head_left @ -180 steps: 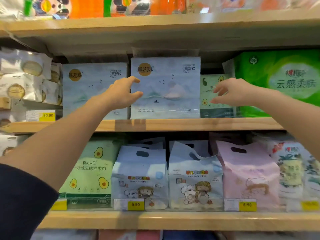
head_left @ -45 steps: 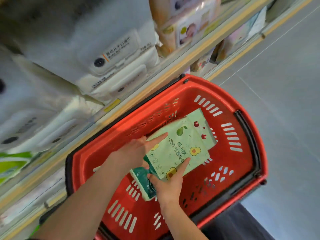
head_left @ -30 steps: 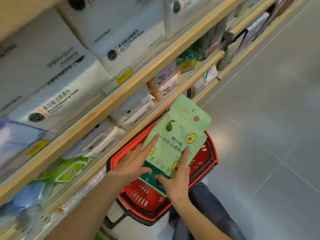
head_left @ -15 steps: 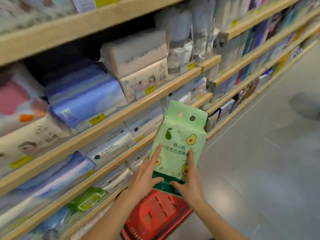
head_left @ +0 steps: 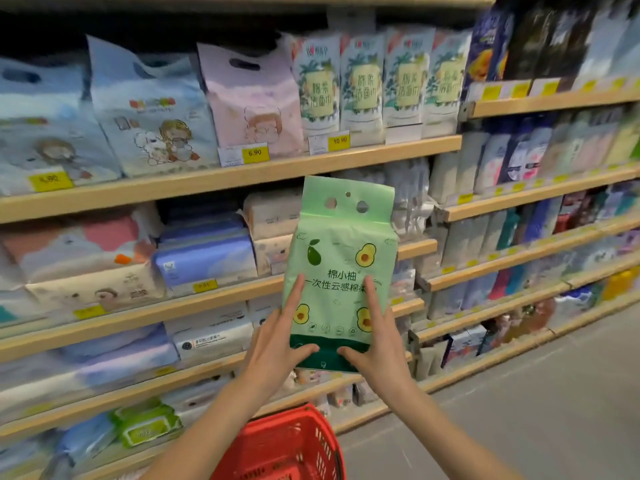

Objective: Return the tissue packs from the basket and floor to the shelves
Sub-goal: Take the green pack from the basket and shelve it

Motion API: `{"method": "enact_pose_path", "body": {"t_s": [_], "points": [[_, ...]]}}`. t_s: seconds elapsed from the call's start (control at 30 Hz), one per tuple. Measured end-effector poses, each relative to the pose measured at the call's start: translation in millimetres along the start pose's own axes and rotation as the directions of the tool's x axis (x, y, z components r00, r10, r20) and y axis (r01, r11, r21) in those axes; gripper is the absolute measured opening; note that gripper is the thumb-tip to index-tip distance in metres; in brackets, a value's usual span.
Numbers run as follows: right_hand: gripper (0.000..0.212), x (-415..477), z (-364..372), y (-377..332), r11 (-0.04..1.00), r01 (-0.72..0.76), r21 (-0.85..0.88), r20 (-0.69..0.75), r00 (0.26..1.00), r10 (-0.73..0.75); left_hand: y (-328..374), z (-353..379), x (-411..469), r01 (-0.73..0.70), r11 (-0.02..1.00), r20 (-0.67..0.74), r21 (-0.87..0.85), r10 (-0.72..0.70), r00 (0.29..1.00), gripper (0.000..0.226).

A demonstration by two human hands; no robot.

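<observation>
Now the green avocado-print tissue pack is up at chest height in front of the shelves, where a second ago it was only just clearing the red basket. Both my hands grip it low down: my left hand and my right hand each pinch a bottom corner, thumbs on the dark green band, forefingers stretched up the front. The pack stands upright, its punched header at the top, clear of every shelf and touching none. The basket has dropped to the near bottom edge of my view, and I cannot tell whether anything is left in it. So the lifting is done, I judge, and what remains is finding this pack's row. I see no matching green packs among the pink bag and its neighbours, so it likely belongs further left or higher.
</observation>
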State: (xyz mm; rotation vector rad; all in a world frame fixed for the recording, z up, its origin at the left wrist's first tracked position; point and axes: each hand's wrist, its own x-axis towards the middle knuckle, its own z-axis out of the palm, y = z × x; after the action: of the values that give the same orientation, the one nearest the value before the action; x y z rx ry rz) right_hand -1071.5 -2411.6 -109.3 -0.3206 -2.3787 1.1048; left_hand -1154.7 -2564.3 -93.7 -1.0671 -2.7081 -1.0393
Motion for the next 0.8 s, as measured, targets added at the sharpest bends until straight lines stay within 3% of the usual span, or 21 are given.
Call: {"method": "enact_pose_path", "body": {"t_s": [0.33, 0.6, 0.8], "points": [[0.125, 62.8, -55.0, -90.7, 0.925, 0.381, -0.004, -0.064, 0.923, -0.380, 65.5, -93.0, 19.0, -0.034, 0.993, -0.396, 0.112, 0.076, 0.915, 0.126], [0.125, 126.0, -60.0, -168.6, 0.824, 0.566, -0.032, -0.151, 0.812, -0.563, 73.3, -174.6, 54.4, -0.077, 0.970, -0.565, 0.230, 0.197, 0.802, 0.127], [0.127, 180.2, -54.7, -231.6, 0.739, 0.668, -0.088, -0.247, 0.704, -0.666, 72.2, -243.5, 87.0, -0.143, 0.954, -0.616, 0.265, 0.281, 0.736, 0.122]]}}
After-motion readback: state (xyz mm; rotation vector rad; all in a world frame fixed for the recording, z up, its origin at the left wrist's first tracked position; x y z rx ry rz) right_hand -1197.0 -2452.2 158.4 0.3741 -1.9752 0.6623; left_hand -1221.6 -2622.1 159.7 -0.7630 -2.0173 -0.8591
